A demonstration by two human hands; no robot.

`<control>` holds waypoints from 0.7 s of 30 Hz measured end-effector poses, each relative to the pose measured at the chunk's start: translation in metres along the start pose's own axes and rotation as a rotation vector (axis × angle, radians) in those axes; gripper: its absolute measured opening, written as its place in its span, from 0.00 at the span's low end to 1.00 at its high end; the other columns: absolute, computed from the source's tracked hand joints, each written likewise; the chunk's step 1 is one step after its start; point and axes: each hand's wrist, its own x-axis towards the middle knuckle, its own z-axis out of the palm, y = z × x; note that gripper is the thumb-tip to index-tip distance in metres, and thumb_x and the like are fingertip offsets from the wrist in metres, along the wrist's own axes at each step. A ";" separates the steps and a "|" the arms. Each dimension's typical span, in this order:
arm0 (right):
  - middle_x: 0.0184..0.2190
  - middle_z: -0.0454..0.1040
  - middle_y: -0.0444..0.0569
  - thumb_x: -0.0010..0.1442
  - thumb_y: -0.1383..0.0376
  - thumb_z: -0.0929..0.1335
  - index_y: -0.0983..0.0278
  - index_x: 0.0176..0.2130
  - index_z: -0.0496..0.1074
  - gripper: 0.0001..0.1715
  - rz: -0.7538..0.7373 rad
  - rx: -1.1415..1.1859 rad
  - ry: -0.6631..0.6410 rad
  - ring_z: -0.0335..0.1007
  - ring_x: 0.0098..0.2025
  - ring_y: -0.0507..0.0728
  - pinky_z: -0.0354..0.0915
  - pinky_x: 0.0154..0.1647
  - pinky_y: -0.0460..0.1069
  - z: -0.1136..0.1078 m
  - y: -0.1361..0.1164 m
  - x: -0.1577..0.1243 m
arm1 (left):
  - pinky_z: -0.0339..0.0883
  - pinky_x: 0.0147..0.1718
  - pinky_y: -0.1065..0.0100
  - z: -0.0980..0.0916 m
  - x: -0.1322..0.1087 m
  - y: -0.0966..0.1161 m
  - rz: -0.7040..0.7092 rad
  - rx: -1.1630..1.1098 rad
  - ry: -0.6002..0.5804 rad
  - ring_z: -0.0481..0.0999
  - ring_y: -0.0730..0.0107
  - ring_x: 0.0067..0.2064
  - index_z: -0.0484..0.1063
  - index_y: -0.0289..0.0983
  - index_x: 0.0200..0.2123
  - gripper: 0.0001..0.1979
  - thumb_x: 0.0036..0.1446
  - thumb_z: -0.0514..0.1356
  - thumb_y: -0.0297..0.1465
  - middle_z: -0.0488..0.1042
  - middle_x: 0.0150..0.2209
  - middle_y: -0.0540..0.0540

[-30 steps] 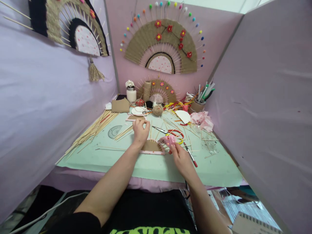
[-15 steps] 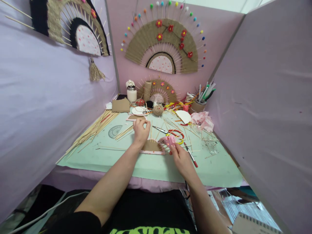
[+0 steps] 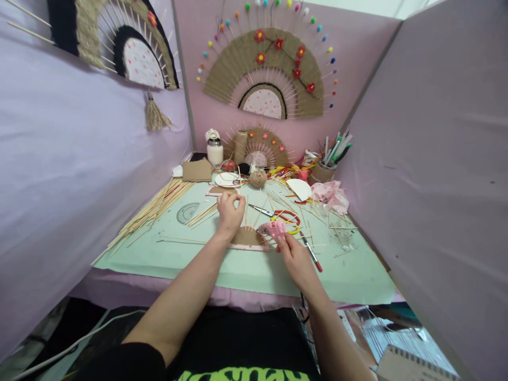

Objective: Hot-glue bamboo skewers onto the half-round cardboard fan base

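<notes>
My right hand (image 3: 292, 254) is closed around a pink glue gun (image 3: 274, 228). The gun's nozzle points left, at the right edge of a half-round cardboard piece (image 3: 249, 239) with a pink-and-white rim. Several thin sticks (image 3: 246, 214) fan out from its curved edge. My left hand (image 3: 230, 214) is raised just above the left side of the cardboard, thumb and fingers pinched together; what lies between them is too small to make out. A thin upright stick (image 3: 239, 177) shows just beyond those fingertips.
Red-handled scissors (image 3: 286, 216) and a red-capped pen (image 3: 313, 255) lie near the glue gun. Many wooden sticks (image 3: 146, 214) and a protractor (image 3: 188, 213) are on the left. Twine (image 3: 257, 179), a white jar (image 3: 215, 153) and a tool holder (image 3: 322, 173) stand behind.
</notes>
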 end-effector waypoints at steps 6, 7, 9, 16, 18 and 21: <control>0.28 0.75 0.50 0.66 0.50 0.57 0.60 0.29 0.66 0.22 -0.010 -0.001 -0.010 0.70 0.34 0.59 0.60 0.34 0.49 0.000 -0.001 -0.002 | 0.61 0.50 0.59 0.000 0.000 0.000 -0.002 0.004 -0.002 0.69 0.59 0.44 0.70 0.40 0.24 0.09 0.57 0.59 0.28 0.70 0.34 0.46; 0.28 0.75 0.50 0.66 0.50 0.57 0.60 0.29 0.66 0.22 -0.012 -0.001 -0.013 0.70 0.34 0.59 0.60 0.34 0.49 0.000 -0.001 -0.003 | 0.61 0.50 0.58 0.000 0.000 0.001 -0.003 0.004 -0.002 0.69 0.59 0.44 0.70 0.40 0.24 0.09 0.57 0.59 0.28 0.70 0.34 0.46; 0.28 0.75 0.50 0.66 0.50 0.57 0.59 0.28 0.65 0.22 -0.018 -0.004 -0.015 0.70 0.33 0.59 0.60 0.34 0.49 0.000 -0.001 -0.004 | 0.61 0.50 0.58 0.000 0.000 0.001 -0.003 0.001 -0.003 0.69 0.59 0.44 0.70 0.41 0.24 0.09 0.57 0.59 0.28 0.70 0.34 0.46; 0.27 0.73 0.49 0.66 0.50 0.57 0.60 0.28 0.65 0.23 -0.012 -0.015 -0.023 0.69 0.32 0.58 0.59 0.33 0.49 0.000 0.000 -0.004 | 0.61 0.50 0.59 0.001 0.000 0.001 -0.003 -0.004 -0.001 0.69 0.60 0.44 0.70 0.41 0.24 0.09 0.57 0.59 0.28 0.70 0.33 0.46; 0.26 0.73 0.49 0.66 0.50 0.57 0.60 0.28 0.65 0.23 -0.004 -0.013 -0.027 0.69 0.32 0.58 0.59 0.33 0.49 0.000 0.000 -0.005 | 0.61 0.50 0.59 0.000 0.000 0.001 -0.004 -0.004 -0.001 0.69 0.60 0.44 0.70 0.41 0.24 0.09 0.57 0.59 0.28 0.70 0.33 0.46; 0.26 0.73 0.48 0.66 0.50 0.57 0.60 0.28 0.65 0.23 -0.002 0.003 -0.030 0.68 0.31 0.58 0.59 0.32 0.49 0.000 -0.001 -0.005 | 0.61 0.50 0.58 0.000 -0.001 0.002 -0.003 -0.005 -0.001 0.69 0.59 0.44 0.70 0.41 0.24 0.09 0.58 0.59 0.29 0.70 0.33 0.46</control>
